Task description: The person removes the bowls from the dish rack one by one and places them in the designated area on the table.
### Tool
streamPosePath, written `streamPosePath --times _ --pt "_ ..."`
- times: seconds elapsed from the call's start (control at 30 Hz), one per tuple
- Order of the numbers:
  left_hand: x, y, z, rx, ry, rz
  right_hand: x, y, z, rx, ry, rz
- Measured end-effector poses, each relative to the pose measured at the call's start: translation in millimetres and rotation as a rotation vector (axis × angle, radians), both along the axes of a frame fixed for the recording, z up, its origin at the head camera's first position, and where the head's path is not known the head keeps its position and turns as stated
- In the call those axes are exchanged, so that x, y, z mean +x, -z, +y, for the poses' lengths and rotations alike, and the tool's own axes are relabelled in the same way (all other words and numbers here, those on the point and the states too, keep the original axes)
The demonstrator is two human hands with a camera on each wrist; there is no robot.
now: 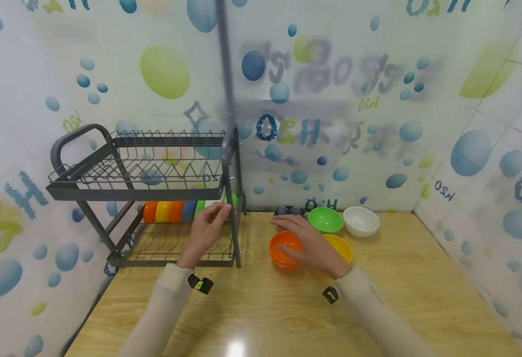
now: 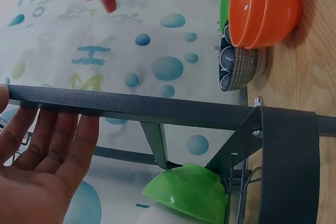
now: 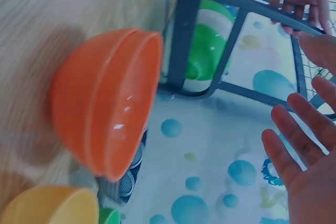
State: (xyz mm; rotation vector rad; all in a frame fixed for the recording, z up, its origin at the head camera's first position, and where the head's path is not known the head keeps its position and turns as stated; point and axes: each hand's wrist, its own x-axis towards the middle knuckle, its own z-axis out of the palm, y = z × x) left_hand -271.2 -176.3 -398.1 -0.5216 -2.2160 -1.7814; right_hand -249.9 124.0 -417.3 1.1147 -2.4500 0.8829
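Observation:
A dark two-tier rack stands at the left. My left hand is at its front right post, and in the left wrist view that hand has its fingers behind the post and the thumb on the other side. My right hand hovers by two nested orange bowls, holding nothing. The right wrist view shows this hand with spread fingers, apart from the orange bowls.
Behind the orange bowls are a dark patterned bowl, a green bowl and a white bowl. A yellow bowl sits beside my right forearm. Several coloured bowls stand in a row on the rack's lower tier.

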Motion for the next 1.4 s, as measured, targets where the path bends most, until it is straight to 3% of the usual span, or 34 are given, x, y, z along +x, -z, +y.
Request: streamPosePath --times 0.2,0.3,0.43,0.6,0.77,0.97,1.2,1.4 --pt "-1.3 -1.8 -5.3 -0.081 -0.013 0.010 -2.0 -15.2 -17 -0.105 -0.030 0.008" --pt "-1.8 -2.3 -9.9 -0.157 -0.048 0.024 -3.4 -21.1 -25 -0.154 -0.042 -0.021" --pt "-4.0 0.1 -18.6 -0.230 -0.067 0.040 -5.8 -27.2 -37 -0.224 -0.050 -0.115" --pt "-11.1 5.1 -27.4 -0.257 -0.058 0.053 -5.8 -38.9 -54 -0.347 -0.079 -0.278" --pt "-21.9 9.7 -29.9 -0.308 -0.110 0.040 -8.0 -46.4 -71 -0.452 -0.093 -0.392" --pt "-37.5 19.6 -33.2 -0.349 -0.128 -0.020 -12.3 -51.0 -91 -0.507 -0.117 -0.457" --pt "-53.3 27.4 -29.7 -0.374 -0.119 -0.001 -14.0 -60.2 -111 -0.538 -0.089 -0.538" --pt "-61.9 27.0 -22.6 -0.412 -0.138 -0.005 -18.0 -63.9 -122 -0.505 -0.007 -0.497"
